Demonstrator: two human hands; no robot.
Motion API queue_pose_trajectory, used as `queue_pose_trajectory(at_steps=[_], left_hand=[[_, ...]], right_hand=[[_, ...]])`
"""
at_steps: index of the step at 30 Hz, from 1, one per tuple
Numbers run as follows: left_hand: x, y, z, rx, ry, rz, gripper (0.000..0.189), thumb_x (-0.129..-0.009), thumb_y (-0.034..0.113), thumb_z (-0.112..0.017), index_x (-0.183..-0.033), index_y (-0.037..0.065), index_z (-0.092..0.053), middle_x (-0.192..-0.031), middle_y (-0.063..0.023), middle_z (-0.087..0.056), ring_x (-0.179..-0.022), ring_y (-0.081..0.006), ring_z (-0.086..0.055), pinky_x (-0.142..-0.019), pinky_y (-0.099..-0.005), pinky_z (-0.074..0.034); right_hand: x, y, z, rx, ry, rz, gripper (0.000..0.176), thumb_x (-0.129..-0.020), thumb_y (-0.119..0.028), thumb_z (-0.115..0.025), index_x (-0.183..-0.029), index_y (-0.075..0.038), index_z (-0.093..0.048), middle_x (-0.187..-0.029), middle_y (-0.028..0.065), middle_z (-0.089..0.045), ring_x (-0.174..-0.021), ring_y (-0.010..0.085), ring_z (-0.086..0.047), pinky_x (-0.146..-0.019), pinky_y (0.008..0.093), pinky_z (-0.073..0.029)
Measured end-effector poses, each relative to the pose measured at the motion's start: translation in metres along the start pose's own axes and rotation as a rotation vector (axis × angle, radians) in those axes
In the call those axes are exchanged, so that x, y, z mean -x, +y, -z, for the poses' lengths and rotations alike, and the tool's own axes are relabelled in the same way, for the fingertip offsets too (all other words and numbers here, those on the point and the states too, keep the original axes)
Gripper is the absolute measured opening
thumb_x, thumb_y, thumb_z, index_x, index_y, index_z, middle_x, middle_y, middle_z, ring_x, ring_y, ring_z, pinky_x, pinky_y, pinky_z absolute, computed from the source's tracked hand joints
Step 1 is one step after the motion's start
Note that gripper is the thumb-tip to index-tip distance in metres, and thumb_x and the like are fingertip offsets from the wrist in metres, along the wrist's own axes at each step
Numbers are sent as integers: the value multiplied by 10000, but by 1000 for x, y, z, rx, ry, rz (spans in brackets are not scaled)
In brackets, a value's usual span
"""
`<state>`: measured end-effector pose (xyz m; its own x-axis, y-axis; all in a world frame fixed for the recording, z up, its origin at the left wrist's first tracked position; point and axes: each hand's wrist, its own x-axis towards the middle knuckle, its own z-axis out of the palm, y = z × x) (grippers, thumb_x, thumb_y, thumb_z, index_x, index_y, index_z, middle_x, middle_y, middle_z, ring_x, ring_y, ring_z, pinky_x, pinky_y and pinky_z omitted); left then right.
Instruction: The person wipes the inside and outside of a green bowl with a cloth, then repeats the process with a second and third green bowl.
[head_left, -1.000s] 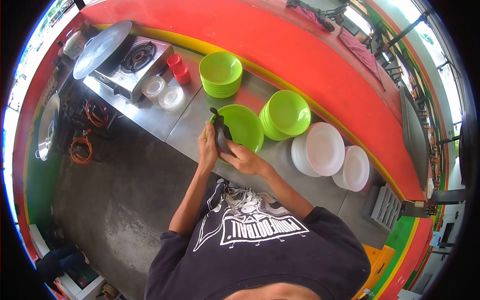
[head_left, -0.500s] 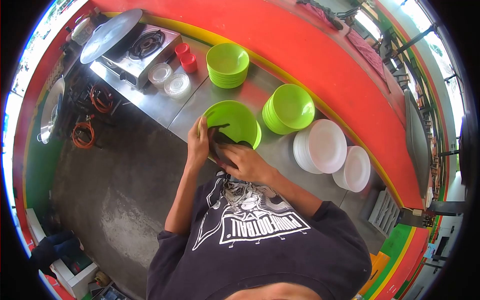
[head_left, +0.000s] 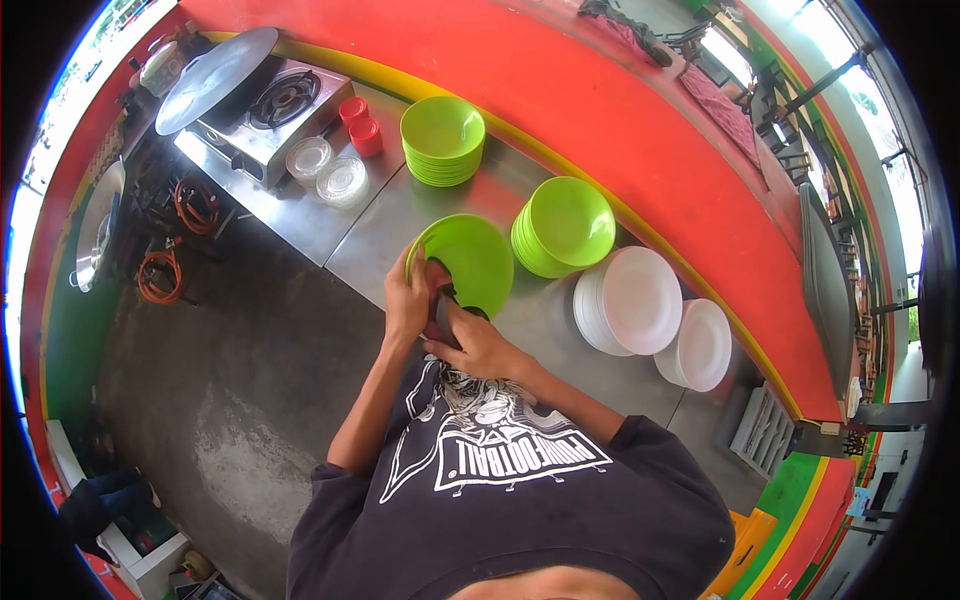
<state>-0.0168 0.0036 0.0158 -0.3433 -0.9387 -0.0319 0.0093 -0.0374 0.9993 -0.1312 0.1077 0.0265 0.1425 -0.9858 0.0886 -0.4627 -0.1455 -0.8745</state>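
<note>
A bright green bowl (head_left: 475, 260) is held tilted over the front edge of the metal counter. My left hand (head_left: 405, 305) is closed around its left rim. A dark cloth with a reddish part (head_left: 437, 278) lies bunched against the bowl's inside near that rim. My right hand (head_left: 482, 342) is closed on the cloth at the near side of the bowl; some of its fingers are hidden. Beyond the bowl are a stack of green bowls (head_left: 443, 135) and a second green bowl stack (head_left: 568, 222).
White plates (head_left: 640, 300) and more white plates (head_left: 697, 345) are stacked to the right. Farther left on the steel counter (head_left: 370, 225) are red cups (head_left: 366, 136), clear plastic lids (head_left: 342, 181) and a gas stove (head_left: 280, 110) beside a large metal lid (head_left: 218, 80). A red wall (head_left: 540, 90) runs behind.
The bowl has turned and tilted a little in my left hand. My right hand and the cloth have shifted down toward the near rim, and more of the reddish part shows.
</note>
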Motion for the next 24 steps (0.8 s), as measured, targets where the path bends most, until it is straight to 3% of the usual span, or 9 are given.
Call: queue_pose_trajectory(at_steps=[2,5,8,11,13,16,19,22,24], left_hand=[[5,10,-7,110,-31,52,395,-1100,244,-452,-1297,-65,-597,-1025,-128,-727,-893,-160,-698,-838,-288,-554],[3,22,5,-56,-19,120,410,-1098,266,-461,-1294,-65,-602,-1035,-126,-726,-945,-145,-679,-856,-295,-540],[-7,21,22,-239,-16,-31,393,-1090,259,-468,-1315,-27,-616,-1108,-192,-723,-1012,-156,-680,-875,-298,-526],[-9,17,22,-174,-18,-16,366,-1072,235,-503,-1318,-4,-631,-1142,-181,-716,-1031,-156,-671,-898,-296,-512],[-7,31,16,13,-60,59,375,-1048,219,-530,-1326,-17,-621,-1109,-120,-708,-1021,-156,-649,-905,-298,-503],[0,36,-1,206,-89,102,406,-991,160,-578,-1356,-16,-597,-1115,-101,-702,-1014,-163,-654,-911,-294,-507],[4,19,-7,214,-143,100,469,-942,137,-585,-1375,-43,-566,-1094,-98,-696,-980,-160,-654,-903,-286,-510],[-4,24,9,188,-216,147,474,-943,168,-567,-1363,-51,-575,-1145,-116,-694,-1040,-179,-650,-929,-297,-503],[-5,39,14,122,-225,134,433,-935,193,-572,-1292,-47,-612,-1092,-105,-698,-1028,-184,-647,-921,-297,-495]], right_hand=[[0,9,-8,-62,65,3,490,-837,-235,-742,-1175,53,-533,-1074,257,-612,-998,414,-626,-849,478,-488],[1,11,-8,77,62,72,455,-830,-241,-767,-1132,29,-558,-1025,224,-623,-926,401,-629,-811,467,-497],[12,14,7,278,122,253,398,-830,-261,-793,-1024,33,-606,-977,195,-620,-878,367,-620,-783,451,-491],[11,37,16,356,212,353,315,-807,-210,-806,-957,11,-640,-928,154,-636,-836,347,-626,-754,435,-500],[6,43,21,383,262,392,269,-806,-164,-799,-956,-2,-646,-903,136,-642,-798,345,-628,-725,431,-505],[4,29,14,250,249,244,268,-800,-128,-790,-984,2,-646,-917,148,-651,-794,358,-640,-721,426,-524],[-5,-1,1,-73,477,169,274,-801,-126,-788,-996,3,-645,-941,166,-656,-816,372,-652,-724,424,-540],[4,2,-3,62,444,244,198,-835,-112,-758,-952,-9,-635,-901,138,-647,-790,329,-648,-701,429,-523],[14,13,11,197,320,235,268,-832,-115,-757,-1036,4,-632,-927,163,-651,-817,347,-662,-735,411,-539]])
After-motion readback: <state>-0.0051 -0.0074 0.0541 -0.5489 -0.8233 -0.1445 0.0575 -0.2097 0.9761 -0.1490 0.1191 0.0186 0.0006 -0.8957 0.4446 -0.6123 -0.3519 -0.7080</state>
